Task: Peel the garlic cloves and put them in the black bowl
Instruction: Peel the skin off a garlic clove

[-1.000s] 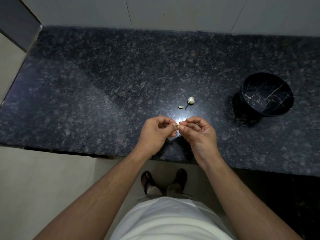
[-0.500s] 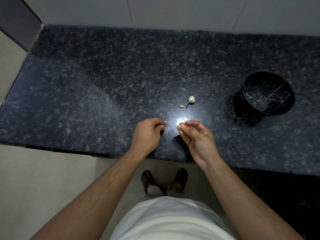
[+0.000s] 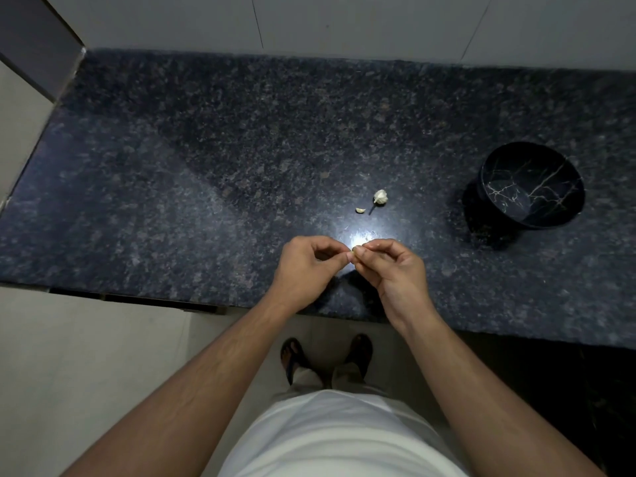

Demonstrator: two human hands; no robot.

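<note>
Seen from a head-worn camera looking down, a person stands at a dark speckled granite counter (image 3: 172,208). Both bare forearms reach forward and the hands meet above the counter's near edge. The left hand (image 3: 306,266) has its fingers curled inward, thumb and forefinger tips pressed against a small pale garlic clove (image 3: 353,249). The right hand (image 3: 395,273) is also curled, its thumb and forefinger pinching the same clove from the other side, so the fingertips of both hands touch. The clove is almost wholly hidden between the fingers; whether its skin is on or off cannot be told.

Farther back on the counter, beyond the hands, lies a small white garlic head remnant (image 3: 380,197) with a thin dark stem, and just beside it to the left a small pale piece (image 3: 360,210), possibly a clove or a bit of skin. Well apart to the right sits the black bowl (image 3: 509,173), its inside marked with thin pale veins. A bright light reflection glares off the counter just beyond the fingertips.
</note>
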